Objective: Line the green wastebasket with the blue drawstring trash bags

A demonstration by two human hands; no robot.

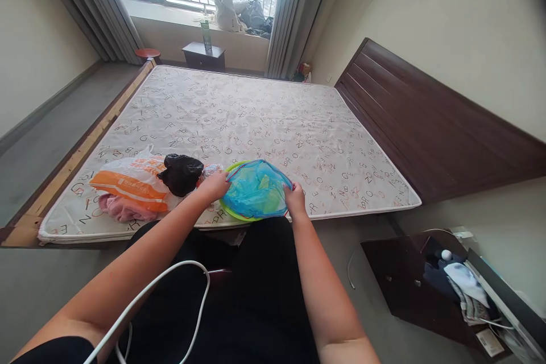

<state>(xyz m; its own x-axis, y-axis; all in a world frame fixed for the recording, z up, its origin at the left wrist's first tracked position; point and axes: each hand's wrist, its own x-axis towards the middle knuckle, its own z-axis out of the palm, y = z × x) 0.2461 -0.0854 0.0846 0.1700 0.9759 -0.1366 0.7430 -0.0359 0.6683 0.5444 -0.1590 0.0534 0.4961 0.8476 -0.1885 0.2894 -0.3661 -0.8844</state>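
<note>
A translucent blue plastic bag [258, 185] with a red drawstring edge is spread over a round lime-green container [234, 215] at the near edge of the mattress. Only part of the green rim shows, so I cannot tell how deep the container is. My left hand [216, 186] pinches the left side of the bag's edge. On the opposite side, my right hand [295, 198] is closed on the edge too. Left of my left hand lie a black plastic bag [182, 173], an orange and white plastic bag [132, 179] and a pink cloth [125, 209].
The letter-printed mattress [247, 108] stretches ahead to a dark headboard [418, 119] on the right. A nightstand [377, 278] with cloths stands at the lower right. A white cable [170, 267] crosses in front of my lap. A small cabinet [202, 57] stands near the window.
</note>
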